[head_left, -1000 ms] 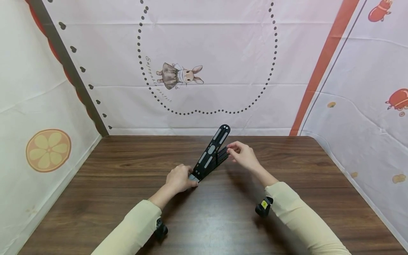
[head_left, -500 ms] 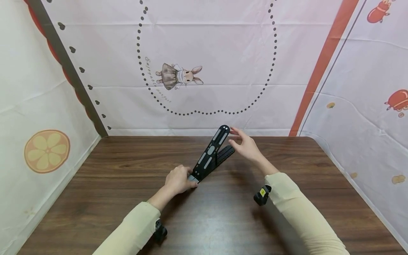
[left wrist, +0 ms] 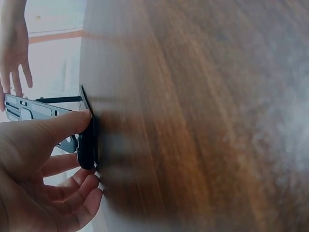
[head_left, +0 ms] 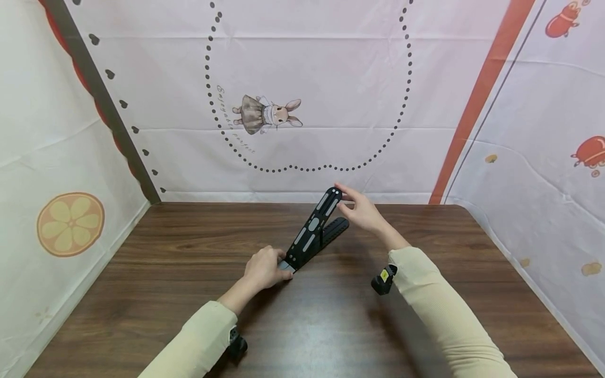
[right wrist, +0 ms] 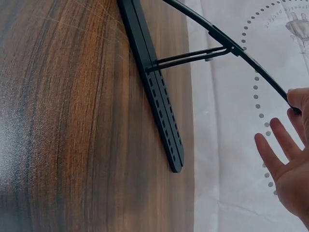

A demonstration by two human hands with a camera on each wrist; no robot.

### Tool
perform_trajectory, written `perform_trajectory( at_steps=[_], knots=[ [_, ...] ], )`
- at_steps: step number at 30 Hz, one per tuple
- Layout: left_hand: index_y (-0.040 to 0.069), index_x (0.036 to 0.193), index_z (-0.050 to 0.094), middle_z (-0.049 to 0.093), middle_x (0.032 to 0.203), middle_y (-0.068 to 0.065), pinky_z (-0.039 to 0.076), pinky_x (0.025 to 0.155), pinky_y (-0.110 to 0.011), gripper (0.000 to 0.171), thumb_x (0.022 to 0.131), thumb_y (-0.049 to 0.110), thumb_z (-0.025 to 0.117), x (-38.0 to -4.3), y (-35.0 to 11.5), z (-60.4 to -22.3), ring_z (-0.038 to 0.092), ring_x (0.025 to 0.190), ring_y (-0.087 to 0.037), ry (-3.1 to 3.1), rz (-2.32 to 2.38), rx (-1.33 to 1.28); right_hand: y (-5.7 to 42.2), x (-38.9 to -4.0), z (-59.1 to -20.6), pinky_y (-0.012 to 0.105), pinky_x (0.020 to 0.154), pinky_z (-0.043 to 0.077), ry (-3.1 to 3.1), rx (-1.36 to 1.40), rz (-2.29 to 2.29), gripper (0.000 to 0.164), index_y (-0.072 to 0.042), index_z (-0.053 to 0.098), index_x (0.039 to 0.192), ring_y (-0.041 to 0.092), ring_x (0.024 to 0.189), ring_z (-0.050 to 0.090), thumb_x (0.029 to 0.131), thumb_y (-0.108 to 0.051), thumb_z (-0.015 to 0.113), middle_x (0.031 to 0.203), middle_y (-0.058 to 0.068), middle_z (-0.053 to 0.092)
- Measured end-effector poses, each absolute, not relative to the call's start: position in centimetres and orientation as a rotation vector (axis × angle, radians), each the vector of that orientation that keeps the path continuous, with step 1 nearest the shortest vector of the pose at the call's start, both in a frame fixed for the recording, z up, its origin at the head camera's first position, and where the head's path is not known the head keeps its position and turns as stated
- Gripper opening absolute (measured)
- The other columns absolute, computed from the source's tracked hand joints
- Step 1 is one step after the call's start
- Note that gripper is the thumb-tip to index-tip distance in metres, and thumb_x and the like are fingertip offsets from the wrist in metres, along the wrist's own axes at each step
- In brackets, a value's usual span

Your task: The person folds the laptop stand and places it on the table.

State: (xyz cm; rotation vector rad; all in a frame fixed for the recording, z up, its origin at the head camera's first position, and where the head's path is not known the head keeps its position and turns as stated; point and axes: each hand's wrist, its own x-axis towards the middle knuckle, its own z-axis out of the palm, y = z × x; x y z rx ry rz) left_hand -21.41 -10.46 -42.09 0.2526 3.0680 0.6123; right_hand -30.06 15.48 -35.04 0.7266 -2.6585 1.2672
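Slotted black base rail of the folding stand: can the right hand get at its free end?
Probably yes: nothing shows between the right hand and the free end of the slotted black base rail. The hand pinches the raised black upper arm, so likely must let go first.

brown wood counter (head_left: 118, 315), white cloth (head_left: 326, 68) behind it, sideways bunny (head_left: 255, 114) in a skirt on the cloth, curvy line of dark dots (head_left: 307, 169) around the bunny, gray stripe (head_left: 101, 100) beside little hearts (head_left: 110, 74), red stripe (head_left: 479, 102), orange slice (head_left: 71, 224) at the left
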Motion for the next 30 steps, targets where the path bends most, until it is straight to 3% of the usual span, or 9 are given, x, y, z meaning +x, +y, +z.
perform_trajectory(
  at_steps=[5,18,30],
  knots=[
    [0.016,0.104,0.068,0.059,0.093,-0.003,0.044,0.054,-0.033,0.046,0.066,0.038,0.079,-21.5,-10.5,-42.1,0.056,0.075,-0.019,3.066,0.612,0.275,15.6,-30.2,-35.3,0.041,0.081,0.052,-2.655,0.648,1.25,0.051,-0.019,0.04,0.14,0.031,0.118,0.052,0.091,-0.011,0.054,0.143,0.009,0.039],
    [0.013,0.108,0.067,0.059,0.095,-0.004,0.047,0.06,-0.034,0.045,0.068,0.032,0.078,-22.4,-11.6,-42.0,0.058,0.084,-0.02,3.033,0.656,0.305,16.1,-30.2,-35.5,0.041,0.09,0.048,-2.609,0.633,1.31,0.043,-0.012,0.047,0.132,0.031,0.117,0.052,0.09,-0.011,0.057,0.139,0.01,0.044],
    [0.016,0.108,0.067,0.06,0.096,-0.003,0.047,0.065,-0.035,0.043,0.069,0.03,0.078,-22.9,-12.2,-42.0,0.057,0.086,-0.02,3.046,0.677,0.304,16.2,-30.0,-35.5,0.04,0.087,0.049,-2.584,0.638,1.397,0.036,-0.009,0.048,0.125,0.03,0.116,0.053,0.09,-0.009,0.057,0.135,0.008,0.048]
  ],
)
